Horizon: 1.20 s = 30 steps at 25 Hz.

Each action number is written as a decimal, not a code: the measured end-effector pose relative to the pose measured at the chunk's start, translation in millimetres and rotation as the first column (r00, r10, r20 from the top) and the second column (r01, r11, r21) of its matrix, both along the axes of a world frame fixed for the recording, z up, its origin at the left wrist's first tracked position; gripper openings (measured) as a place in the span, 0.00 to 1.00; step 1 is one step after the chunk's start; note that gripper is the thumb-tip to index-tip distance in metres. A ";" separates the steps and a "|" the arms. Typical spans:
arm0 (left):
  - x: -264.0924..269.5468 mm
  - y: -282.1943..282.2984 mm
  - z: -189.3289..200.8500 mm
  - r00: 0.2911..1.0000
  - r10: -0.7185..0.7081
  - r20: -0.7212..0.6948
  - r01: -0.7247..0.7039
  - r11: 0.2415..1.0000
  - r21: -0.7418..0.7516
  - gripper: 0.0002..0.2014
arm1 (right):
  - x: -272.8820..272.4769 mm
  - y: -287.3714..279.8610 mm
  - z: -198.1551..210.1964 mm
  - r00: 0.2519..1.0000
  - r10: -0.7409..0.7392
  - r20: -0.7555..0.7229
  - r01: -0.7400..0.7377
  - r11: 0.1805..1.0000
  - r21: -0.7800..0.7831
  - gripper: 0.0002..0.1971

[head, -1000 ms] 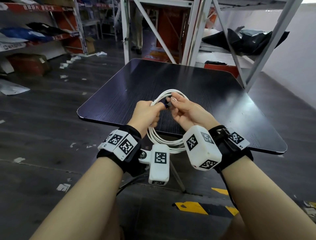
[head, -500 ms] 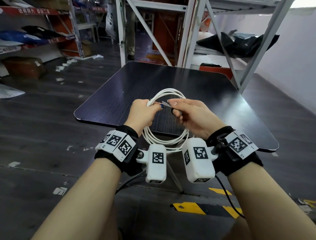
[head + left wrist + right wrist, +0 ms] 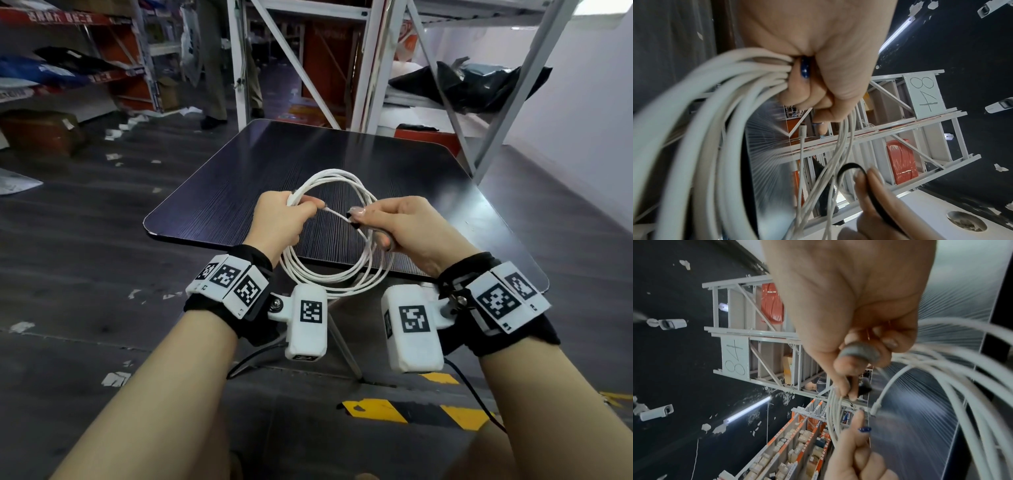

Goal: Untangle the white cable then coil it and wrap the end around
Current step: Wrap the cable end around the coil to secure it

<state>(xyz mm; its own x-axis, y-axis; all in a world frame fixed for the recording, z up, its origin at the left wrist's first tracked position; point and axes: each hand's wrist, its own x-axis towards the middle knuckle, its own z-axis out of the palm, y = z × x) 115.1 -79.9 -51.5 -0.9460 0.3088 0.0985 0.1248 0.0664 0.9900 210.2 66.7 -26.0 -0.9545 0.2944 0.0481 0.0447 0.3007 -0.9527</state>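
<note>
From the head view, the left hand (image 3: 279, 219) had its grip closed round the gathered loops of the white cable (image 3: 346, 178); the coil hung in the air over the near edge of the dark worktop (image 3: 239, 192), its far arc at 12 o'clock from the hands and its lower arc sagging toward 6 o'clock between the wrists; the right hand (image 3: 407, 226), at 3 o'clock from the left, pinched a short straight stretch of the cable that ran between the two hands.

In the left wrist view, the left hand (image 3: 818, 65) was a tight fist about the bundled white cable (image 3: 719, 113) (blurred where nearest the lens); a free plug end (image 3: 802, 129) showed past the knuckles.

In the right wrist view, the right hand (image 3: 855, 305) had curled fingers, its fingertips (image 3: 842, 391) pinching several strands of the white cable (image 3: 833, 412); a plug end (image 3: 875, 407) hung loose at 3 o'clock from them.
</note>
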 end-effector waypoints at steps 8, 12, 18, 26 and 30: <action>-1.1 -8.1 -5.3 0.992 0.086 0.095 -0.091 0.995 0.044 0.08 | 22.4 -11.5 -27.8 0.974 0.044 0.223 -0.047 0.999 0.012 0.12; 6.5 -10.6 -4.2 0.990 0.104 0.092 -0.111 0.991 0.081 0.06 | 33.0 -14.5 -34.0 0.991 0.035 0.131 -0.021 0.994 -0.109 0.06; 18.8 -10.3 -4.2 0.991 0.107 0.085 -0.115 0.989 0.093 0.07 | 33.4 -10.7 -31.0 0.997 0.074 0.015 -0.066 0.954 -0.293 0.08; 26.5 -11.5 -7.1 0.990 0.122 0.072 -0.129 0.987 0.098 0.08 | 33.9 -21.2 -37.9 0.994 -0.063 0.085 0.064 0.998 -0.004 0.04; 25.6 -8.7 -7.0 0.988 0.135 0.076 -0.143 0.983 0.111 0.08 | 29.4 -20.7 -42.7 0.979 -0.167 0.121 0.155 0.983 0.102 0.08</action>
<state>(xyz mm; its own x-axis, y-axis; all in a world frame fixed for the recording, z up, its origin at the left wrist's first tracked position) 140.7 -88.6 -58.5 -0.9847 0.1636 0.0600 0.0546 -0.0375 0.9978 239.6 46.0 -68.6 -0.8949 0.4445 -0.0383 0.2200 0.3649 -0.9047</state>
